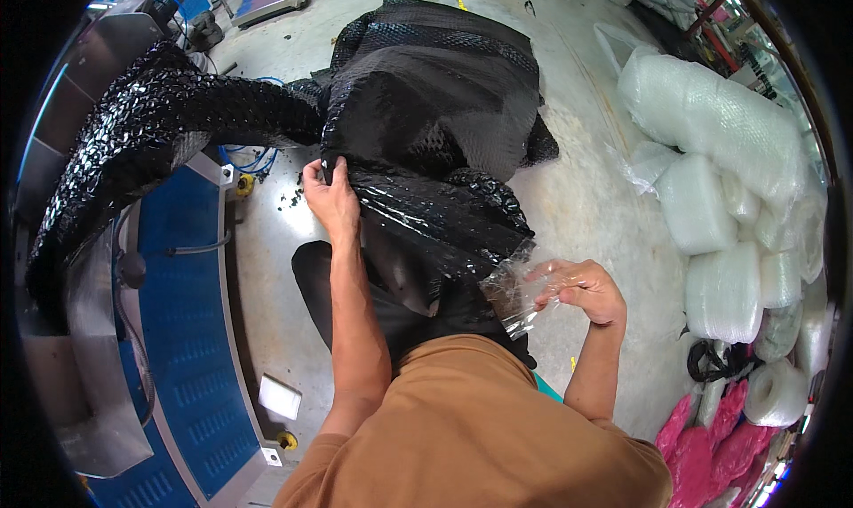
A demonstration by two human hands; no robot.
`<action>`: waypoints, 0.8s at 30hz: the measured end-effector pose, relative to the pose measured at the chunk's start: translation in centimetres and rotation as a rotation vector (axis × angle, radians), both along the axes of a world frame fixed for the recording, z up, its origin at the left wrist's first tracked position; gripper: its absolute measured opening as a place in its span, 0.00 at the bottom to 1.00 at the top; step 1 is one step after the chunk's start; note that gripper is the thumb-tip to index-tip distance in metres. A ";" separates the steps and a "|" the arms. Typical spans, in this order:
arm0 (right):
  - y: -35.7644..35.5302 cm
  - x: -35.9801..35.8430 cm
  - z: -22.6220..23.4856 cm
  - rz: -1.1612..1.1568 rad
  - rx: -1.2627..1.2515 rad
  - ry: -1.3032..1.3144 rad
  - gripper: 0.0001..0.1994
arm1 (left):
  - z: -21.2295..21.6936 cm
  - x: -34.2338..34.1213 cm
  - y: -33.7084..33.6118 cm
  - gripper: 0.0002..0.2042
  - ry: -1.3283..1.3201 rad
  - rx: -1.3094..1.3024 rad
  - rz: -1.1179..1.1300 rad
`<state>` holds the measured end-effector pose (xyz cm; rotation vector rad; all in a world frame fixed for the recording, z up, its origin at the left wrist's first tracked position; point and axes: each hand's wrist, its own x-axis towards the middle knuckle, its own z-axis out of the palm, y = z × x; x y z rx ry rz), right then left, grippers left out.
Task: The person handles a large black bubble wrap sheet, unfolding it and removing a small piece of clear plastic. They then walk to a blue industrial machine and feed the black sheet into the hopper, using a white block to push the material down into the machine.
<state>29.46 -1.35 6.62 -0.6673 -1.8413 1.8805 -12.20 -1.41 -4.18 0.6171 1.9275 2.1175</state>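
A large heap of black bubble wrap (426, 108) spreads over the floor in front of me, glossy and folded on its near side. Its near left edge is pinched between the thumb and fingers of my left hand (333, 202). Lower right, my right hand (582, 290) is closed on a crinkled piece of clear plastic film (514, 299). That film lies against the near right corner of the black wrap, and whether it is stuck there I cannot tell. Some of the wrap hangs over my dark-clothed legs.
A long twisted length of black bubble wrap (191, 108) runs from the heap onto a blue and metal machine (187, 313) at left. Rolls of clear bubble wrap (711, 122) are piled at right, above pink plastic (702, 450). A platform scale (269, 2) stands far left.
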 end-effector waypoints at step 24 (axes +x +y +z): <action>-0.7 20.3 -0.1 -0.864 0.223 0.608 0.39 | 1.6 7.9 2.9 0.10 0.158 -0.197 -0.276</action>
